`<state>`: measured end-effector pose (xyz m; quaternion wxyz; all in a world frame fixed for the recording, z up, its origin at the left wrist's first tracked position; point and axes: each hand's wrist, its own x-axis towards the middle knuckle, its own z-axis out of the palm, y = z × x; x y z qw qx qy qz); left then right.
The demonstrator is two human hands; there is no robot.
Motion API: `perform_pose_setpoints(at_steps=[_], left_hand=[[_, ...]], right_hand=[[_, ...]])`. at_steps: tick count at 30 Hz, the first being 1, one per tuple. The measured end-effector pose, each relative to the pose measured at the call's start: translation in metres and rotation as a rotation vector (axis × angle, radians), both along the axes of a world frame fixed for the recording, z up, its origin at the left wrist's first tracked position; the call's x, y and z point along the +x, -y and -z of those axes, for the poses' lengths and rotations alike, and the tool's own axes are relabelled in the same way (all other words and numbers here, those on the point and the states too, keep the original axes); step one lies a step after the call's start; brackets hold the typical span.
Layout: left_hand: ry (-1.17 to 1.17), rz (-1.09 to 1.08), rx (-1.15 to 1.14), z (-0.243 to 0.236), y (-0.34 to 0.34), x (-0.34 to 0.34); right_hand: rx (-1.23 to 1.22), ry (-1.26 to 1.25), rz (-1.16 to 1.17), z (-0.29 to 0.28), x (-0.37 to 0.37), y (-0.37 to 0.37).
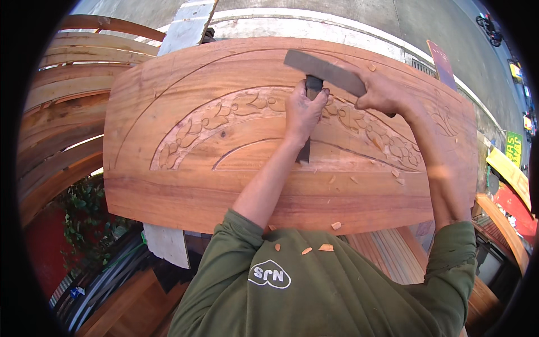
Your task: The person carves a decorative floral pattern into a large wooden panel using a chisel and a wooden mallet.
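My left hand (300, 112) is closed on a dark upright chisel (305, 149), its lower end on the carved wooden panel (252, 191) in the straight groove below the inner arch. My right hand (382, 96) grips a flat, greyish-brown bar-shaped striker (317, 68), held just over the chisel's top; whether they touch, I cannot tell. An arched band of carved flowers and leaves (208, 117) runs across the panel behind both hands. Small wood chips (336, 226) lie on the panel and on my green shirt.
Stacked wooden planks (67, 84) stand at the left, above some leafy plants (81, 219). Pale boards (165, 245) lie under the panel. A paved road (370, 19) with a parked motorcycle (491, 31) runs behind. Yellow and red signboards (508, 174) are at the right.
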<state>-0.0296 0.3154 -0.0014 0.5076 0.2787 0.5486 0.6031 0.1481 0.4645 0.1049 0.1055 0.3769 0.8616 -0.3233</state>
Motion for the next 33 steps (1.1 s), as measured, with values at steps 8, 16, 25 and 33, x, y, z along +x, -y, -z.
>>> perform_pose_setpoints(at_steps=[8,16,25,33], left_hand=[[0.038,-0.001,0.035,-0.010,-0.002,0.008],[-0.013,-0.016,0.015,-0.009,0.004,0.005],[0.055,-0.009,0.039,-0.012,0.009,0.005],[0.071,-0.017,0.049,-0.022,0.018,0.005]], right_hand=[[0.027,-0.704,0.917,0.002,0.007,-0.037],[0.107,-0.333,0.538,-0.005,0.016,-0.036],[0.071,-0.191,0.284,-0.010,0.009,-0.022],[-0.067,-0.101,0.114,-0.025,-0.004,0.011]])
